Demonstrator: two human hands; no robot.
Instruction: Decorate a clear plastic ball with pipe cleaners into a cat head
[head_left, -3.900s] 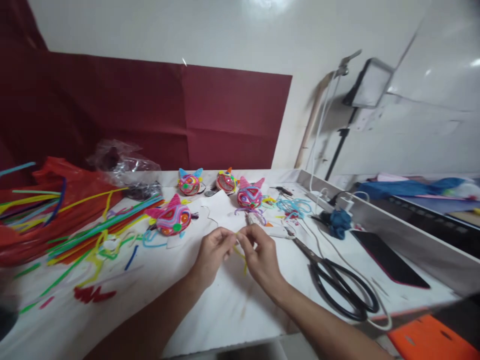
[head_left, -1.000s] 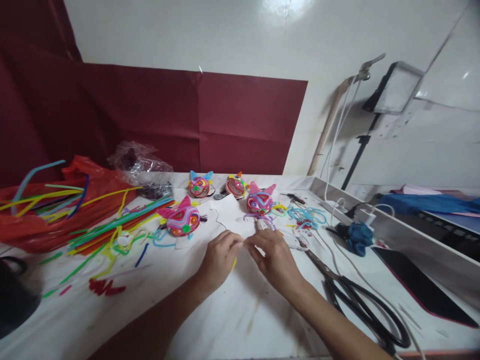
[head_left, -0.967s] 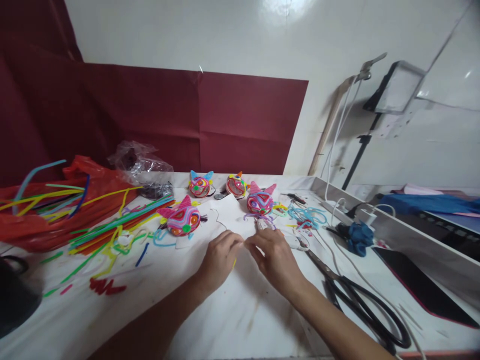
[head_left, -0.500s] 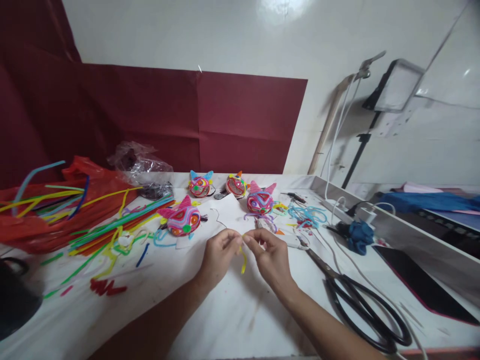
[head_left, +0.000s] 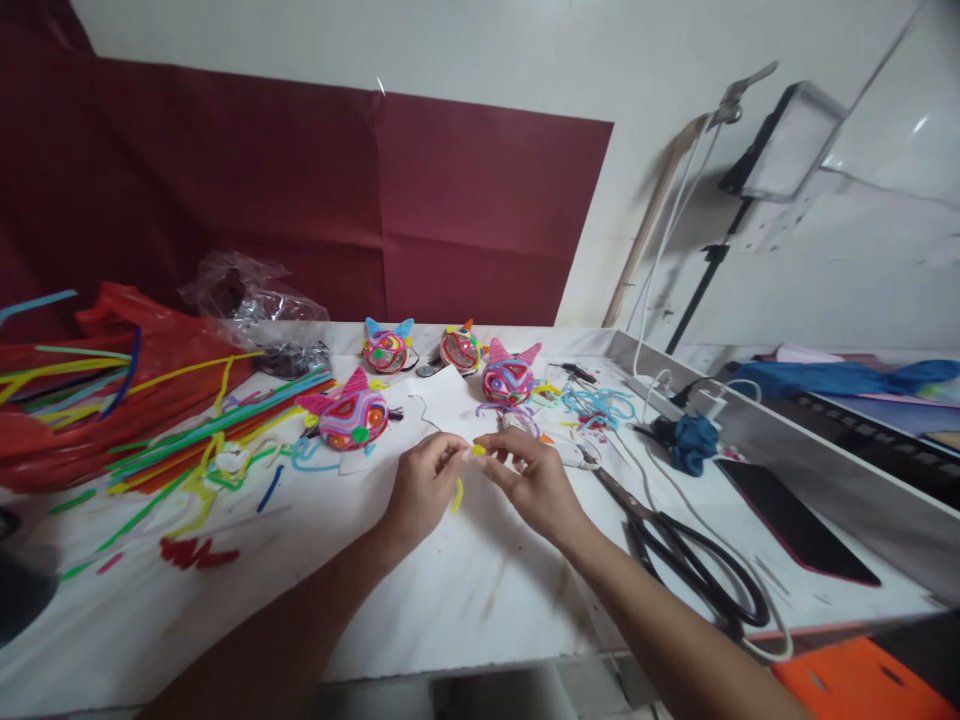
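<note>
My left hand (head_left: pixel 424 485) pinches a short yellow pipe cleaner (head_left: pixel 457 496) between thumb and fingertips. Its tail hangs below those fingertips, and a small bent yellow bit shows between the two hands. My right hand (head_left: pixel 535 488) holds that bent end with thumb and index finger, almost touching the left fingertips. Just beyond lie a sheet of white paper (head_left: pixel 427 398) and a pink-eared animal head (head_left: pixel 511 376) made of coiled pipe cleaners. A similar head (head_left: pixel 352 413) sits left of my left hand. Large black-handled scissors (head_left: pixel 694 565) rest beside my right forearm.
Two more animal heads, one blue-eared (head_left: pixel 388 347) and one orange-eared (head_left: pixel 460 349), stand at the back. Loose pipe cleaners (head_left: pixel 225 425) and a red plastic bag (head_left: pixel 180 345) fill the left. A dark phone (head_left: pixel 795 520), cables and a blue scrunchie (head_left: pixel 691 443) lie right.
The view has shifted, so the table sits higher and more of its front edge shows. The yellow piece's upper end now looks bent into a small clump between my fingertips.
</note>
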